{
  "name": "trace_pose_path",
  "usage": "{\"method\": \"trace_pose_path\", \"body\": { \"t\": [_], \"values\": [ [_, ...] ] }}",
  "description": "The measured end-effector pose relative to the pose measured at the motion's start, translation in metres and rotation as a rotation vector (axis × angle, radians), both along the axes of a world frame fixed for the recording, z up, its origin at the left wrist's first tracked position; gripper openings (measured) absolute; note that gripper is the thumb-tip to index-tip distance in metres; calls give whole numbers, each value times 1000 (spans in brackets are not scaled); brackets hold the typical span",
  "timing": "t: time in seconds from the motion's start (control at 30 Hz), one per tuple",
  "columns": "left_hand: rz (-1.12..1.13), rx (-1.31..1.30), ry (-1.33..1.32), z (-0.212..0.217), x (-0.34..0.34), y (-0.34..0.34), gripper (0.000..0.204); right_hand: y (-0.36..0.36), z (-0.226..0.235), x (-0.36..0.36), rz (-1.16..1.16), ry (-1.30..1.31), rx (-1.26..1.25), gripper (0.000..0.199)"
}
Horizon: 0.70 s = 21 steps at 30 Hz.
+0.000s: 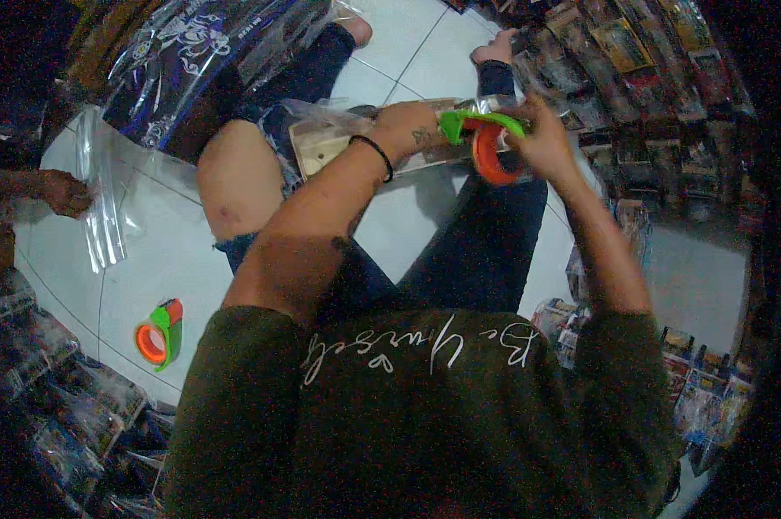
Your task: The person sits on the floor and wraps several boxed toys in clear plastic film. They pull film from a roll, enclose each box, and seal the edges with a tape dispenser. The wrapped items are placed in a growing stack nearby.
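Observation:
My right hand is closed round a green tape dispenser with an orange roll hanging below it. Just left of it, my left hand lies against a long flat package wrapped in clear plastic, across my legs. The fingers of that hand are mostly hidden near the dispenser, which is at the package's right part. What the package contains is too blurred to make out.
A second green and orange tape dispenser rests on the white tiled floor. At the left, another person's hand is by clear plastic sleeves. Dark printed packages lie far left; many wrapped packs line the right.

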<state>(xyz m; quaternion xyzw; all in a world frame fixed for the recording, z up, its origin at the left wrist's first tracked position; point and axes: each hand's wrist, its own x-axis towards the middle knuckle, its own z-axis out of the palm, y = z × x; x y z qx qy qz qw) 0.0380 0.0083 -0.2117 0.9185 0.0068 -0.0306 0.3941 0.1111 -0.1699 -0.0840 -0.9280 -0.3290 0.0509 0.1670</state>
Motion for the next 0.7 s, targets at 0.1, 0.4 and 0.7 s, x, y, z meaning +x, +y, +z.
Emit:
{"method": "trace_pose_path", "body": {
  "t": [0.1, 0.4, 0.7],
  "values": [
    [-22, 153, -117, -5, 2, 3, 41, -34, 3, -26, -13, -14, 167, 41],
    [69, 196, 4, 4, -3, -2, 39, 79, -22, 78, 170, 4, -101, 31],
    [16, 188, 8, -3, 0, -1, 37, 155, -40, 149, 1111, -372, -931, 29]
  ]
}}
